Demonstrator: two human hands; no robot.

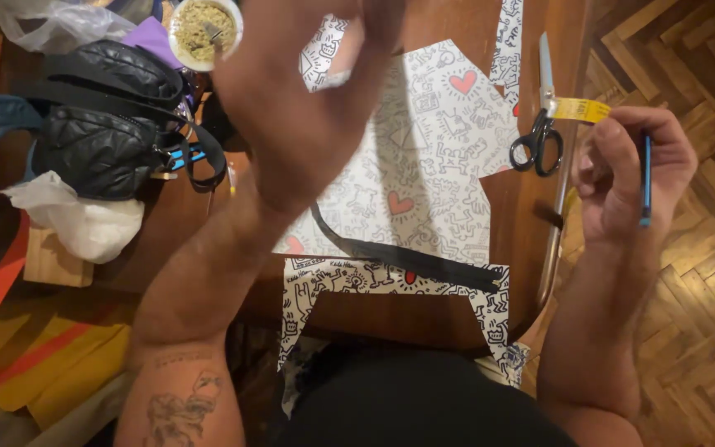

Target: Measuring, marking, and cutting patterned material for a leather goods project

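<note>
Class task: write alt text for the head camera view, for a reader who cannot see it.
A person's right hand holds a blue pencil beside a wooden table, while the raised left hand hovers over printed fabric pieces with red hearts and a black zipper. Scissors, a yellow tape measure and a black bag lie nearby.

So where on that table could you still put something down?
Bare wood shows on the table between the printed fabric and the scissors, and below the black zipper near the front edge. The left side is crowded with black bags, a white plastic bag and a bowl.
</note>
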